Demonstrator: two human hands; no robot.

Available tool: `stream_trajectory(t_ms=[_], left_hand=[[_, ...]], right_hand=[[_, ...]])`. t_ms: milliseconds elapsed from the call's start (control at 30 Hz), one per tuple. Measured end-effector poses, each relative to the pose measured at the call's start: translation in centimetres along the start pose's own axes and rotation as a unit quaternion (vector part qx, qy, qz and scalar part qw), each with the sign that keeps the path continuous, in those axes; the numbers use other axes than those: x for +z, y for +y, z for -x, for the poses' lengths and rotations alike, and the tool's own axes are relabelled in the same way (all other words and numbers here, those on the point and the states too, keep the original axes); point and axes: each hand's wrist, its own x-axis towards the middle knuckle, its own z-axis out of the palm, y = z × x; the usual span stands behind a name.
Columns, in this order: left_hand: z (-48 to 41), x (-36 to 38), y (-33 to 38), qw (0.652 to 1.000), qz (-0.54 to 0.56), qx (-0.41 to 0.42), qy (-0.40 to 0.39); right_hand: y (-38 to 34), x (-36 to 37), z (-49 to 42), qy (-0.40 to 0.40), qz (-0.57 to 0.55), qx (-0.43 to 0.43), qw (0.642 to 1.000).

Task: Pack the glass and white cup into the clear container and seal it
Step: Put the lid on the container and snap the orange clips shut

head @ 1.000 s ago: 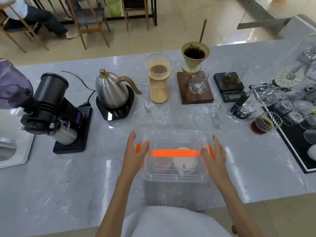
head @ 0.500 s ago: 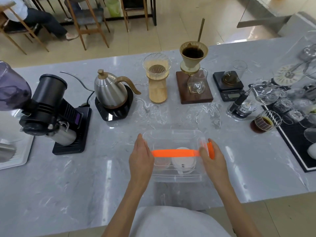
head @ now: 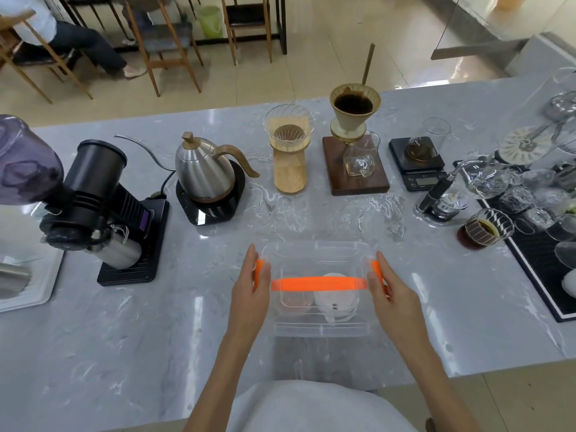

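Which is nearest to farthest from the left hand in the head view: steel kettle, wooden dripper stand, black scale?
1. Steel kettle, beyond the left hand, slightly to its left.
2. Wooden dripper stand, beyond it, slightly right.
3. Black scale, far right at the back.

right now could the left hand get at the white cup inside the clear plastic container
Probably not. The left hand rests on the clear plastic container at its orange latch, but the lid and orange handle cover the white cup.

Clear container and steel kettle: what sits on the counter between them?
Nothing: in the head view only bare marble counter lies between the clear container and the steel kettle.
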Motion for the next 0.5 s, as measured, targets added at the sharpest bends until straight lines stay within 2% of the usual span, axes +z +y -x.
stream_trajectory(t_ms=[67, 167, 233, 333, 500], left_hand=[[1.3, -1.3, -0.6, 0.998, 0.028, 0.046, -0.021], [4.1, -2.1, -2.5, 0.980, -0.065, 0.171, -0.074], [5.3, -1.8, -3.6, 0.959, -0.131, 0.230, -0.102], [4.7, -1.2, -3.9, 0.953, -0.152, 0.244, -0.098], [-1.9, -0.9, -2.6, 0.947, -0.187, 0.247, -0.080]], right_hand=[[0.4, -1.5, 0.9, -0.067, -0.063, -0.024, 0.995], [1.7, -2.2, 3.0, -0.130, 0.004, -0.130, 0.983], [2.2, -1.5, 3.6, -0.156, 0.016, -0.154, 0.976], [1.7, -0.3, 2.2, -0.164, 0.003, -0.158, 0.974], [-0.4, 1.6, -4.5, -0.163, -0.041, -0.149, 0.975]])
